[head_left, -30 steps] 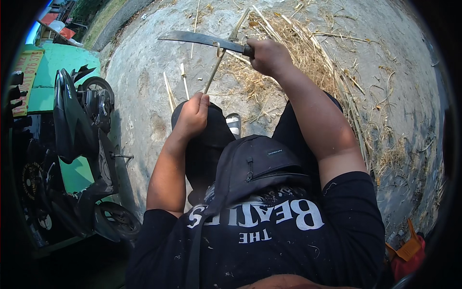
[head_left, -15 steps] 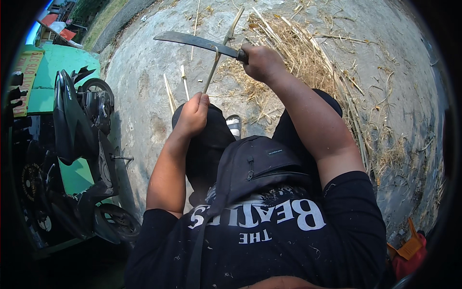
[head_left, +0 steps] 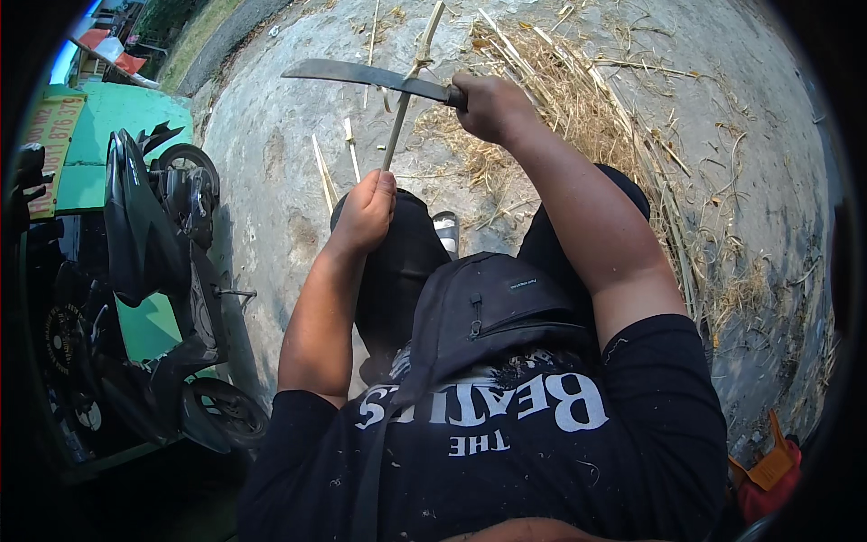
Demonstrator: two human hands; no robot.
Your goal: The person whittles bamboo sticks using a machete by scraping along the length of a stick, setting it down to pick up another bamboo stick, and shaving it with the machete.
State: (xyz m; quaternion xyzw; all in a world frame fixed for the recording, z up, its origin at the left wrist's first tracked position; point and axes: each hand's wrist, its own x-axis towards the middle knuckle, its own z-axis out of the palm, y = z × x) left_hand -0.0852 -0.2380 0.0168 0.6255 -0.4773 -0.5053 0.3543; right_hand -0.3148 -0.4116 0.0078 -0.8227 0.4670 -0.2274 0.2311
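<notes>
Gripping a machete [head_left: 352, 74] in the head view, right hand [head_left: 495, 108] has its fingers wrapped around the dark handle, no gap seen; blade points left, slightly curved, tip well out past the stick. Left hand [head_left: 366, 212] is near the left knee, fingers curled around the lower end of a thin pale stick [head_left: 396, 135], thumb pressed along it. Stick slants up and away from the left hand, between the legs' line and the far ground; blade lies across its middle part, seemingly touching. Node-like bump on stick just above blade; small curled shaving [head_left: 386, 99] hangs just below the blade.

Pale strips [head_left: 324, 172] on the grey ground [head_left: 262, 135] beyond the left knee. Straw-coloured shavings pile [head_left: 560, 108] beyond and right of the right hand. Black bag [head_left: 488, 307] across the torso, over a black T-shirt [head_left: 406, 488]. Sandal [head_left: 447, 230] between the knees. Dark motorbike [head_left: 149, 239] at left beside a green panel [head_left: 149, 117]. Red item [head_left: 769, 492] lower right.
</notes>
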